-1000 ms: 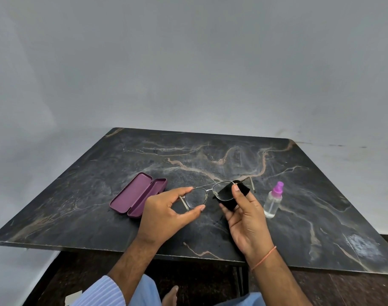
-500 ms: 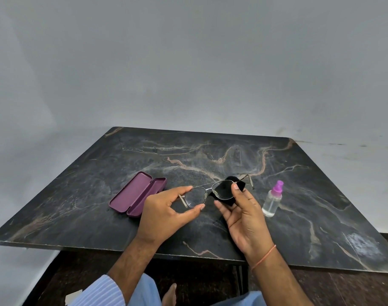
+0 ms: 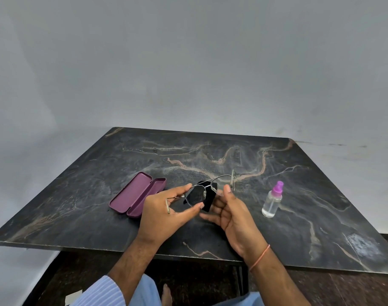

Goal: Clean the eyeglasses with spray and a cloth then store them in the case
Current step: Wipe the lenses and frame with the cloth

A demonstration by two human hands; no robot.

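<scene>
The eyeglasses (image 3: pixel 210 188) are held above the tabletop's (image 3: pixel 321 217) near edge, long axis running from lower left to upper right; the left hand (image 3: pixel 164 215) pinches one lens rim between thumb and forefinger; the right hand (image 3: pixel 235 215) is curled on the black cloth (image 3: pixel 207 198) behind that lens, thumb at the other rim. The open case (image 3: pixel 137 194) lies just left of the left hand, the nearer one; the spray bottle (image 3: pixel 272 200) stands toward the right edge.
</scene>
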